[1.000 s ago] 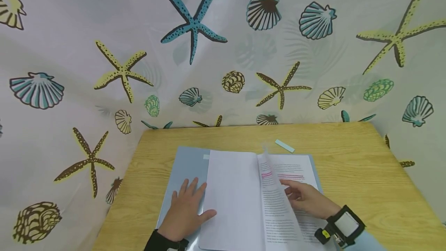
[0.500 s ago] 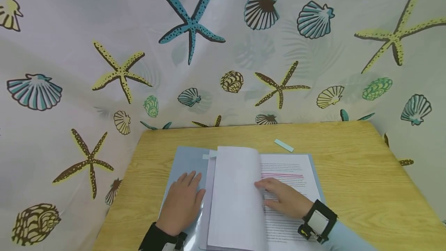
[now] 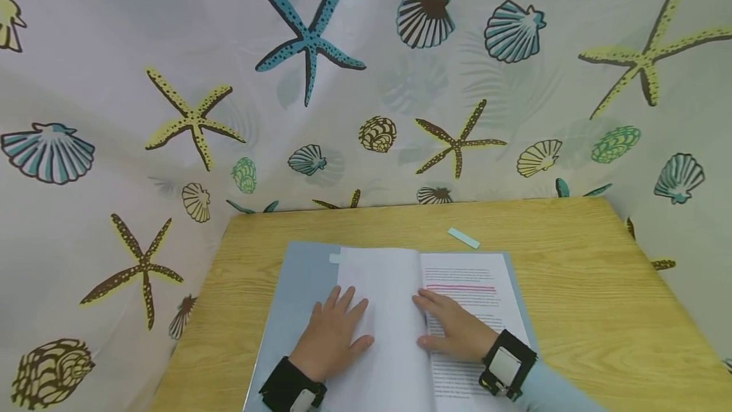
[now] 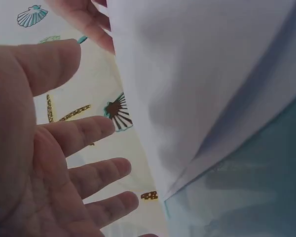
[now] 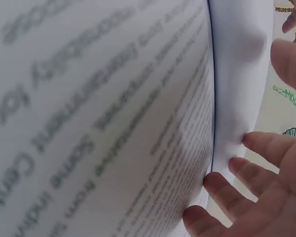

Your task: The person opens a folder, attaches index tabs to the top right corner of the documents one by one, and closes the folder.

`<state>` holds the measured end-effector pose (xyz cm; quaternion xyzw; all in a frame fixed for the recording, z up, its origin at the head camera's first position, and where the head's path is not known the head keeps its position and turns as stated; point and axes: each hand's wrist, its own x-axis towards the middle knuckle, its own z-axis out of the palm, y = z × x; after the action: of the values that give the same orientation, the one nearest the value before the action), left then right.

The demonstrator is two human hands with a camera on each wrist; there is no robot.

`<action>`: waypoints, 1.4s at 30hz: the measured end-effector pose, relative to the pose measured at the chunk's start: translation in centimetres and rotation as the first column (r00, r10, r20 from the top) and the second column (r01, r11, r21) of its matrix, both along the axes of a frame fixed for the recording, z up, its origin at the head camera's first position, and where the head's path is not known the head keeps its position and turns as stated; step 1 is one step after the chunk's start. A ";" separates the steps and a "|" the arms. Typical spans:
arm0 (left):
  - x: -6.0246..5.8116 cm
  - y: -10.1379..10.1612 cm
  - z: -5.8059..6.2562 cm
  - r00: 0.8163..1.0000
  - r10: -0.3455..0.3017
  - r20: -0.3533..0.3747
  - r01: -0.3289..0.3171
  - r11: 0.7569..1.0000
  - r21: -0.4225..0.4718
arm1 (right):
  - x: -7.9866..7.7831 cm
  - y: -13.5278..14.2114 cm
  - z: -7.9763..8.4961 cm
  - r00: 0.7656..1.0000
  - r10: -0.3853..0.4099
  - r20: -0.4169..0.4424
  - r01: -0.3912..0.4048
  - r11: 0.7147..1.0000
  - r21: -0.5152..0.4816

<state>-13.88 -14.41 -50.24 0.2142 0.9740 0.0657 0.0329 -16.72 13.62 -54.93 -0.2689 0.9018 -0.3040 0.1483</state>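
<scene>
A light blue folder (image 3: 303, 278) lies open on the table with a stack of paper sheets inside. Its left side bears a blank white page (image 3: 391, 272), its right side a printed page (image 3: 460, 275) with a pink highlighted line. My left hand (image 3: 332, 339), fingers spread, is over the left part of the blank page. The right hand (image 3: 457, 329) has its fingertips on the blank page along the middle fold, its palm over the printed text. In the right wrist view those fingertips (image 5: 219, 182) touch the paper. Neither hand grips anything.
A pale blue strip (image 3: 463, 238) lies on the wooden table (image 3: 595, 285) behind the folder. A small pale tab (image 3: 334, 259) shows at the blank page's upper left edge. Behind the table hangs a cloth (image 3: 372, 30) printed with shells and starfish.
The right hand has turned a sheet from right to left, let it go and stayed by the fold. My left hand has moved right from the folder cover onto the blank page.
</scene>
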 end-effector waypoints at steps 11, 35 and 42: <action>0.1 0.0 -1.2 0.999 0.034 0.025 -0.033 0.999 -0.023 | 0.4 -0.7 -0.4 0.999 -0.031 0.035 0.028 0.995 0.099; -0.3 -1.0 -0.7 0.999 0.036 -0.002 -0.036 0.999 0.009 | 0.3 -0.2 -0.1 0.999 -0.028 0.035 0.026 0.998 0.050; -0.2 -1.1 -0.9 0.999 0.035 -0.016 -0.035 0.999 0.009 | 0.3 0.2 0.3 1.000 -0.016 0.022 0.016 1.000 -0.006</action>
<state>-14.03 -15.48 -51.10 0.1979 0.9775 0.0687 0.0229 -16.38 13.81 -54.65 -0.2586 0.9013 -0.3111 0.1550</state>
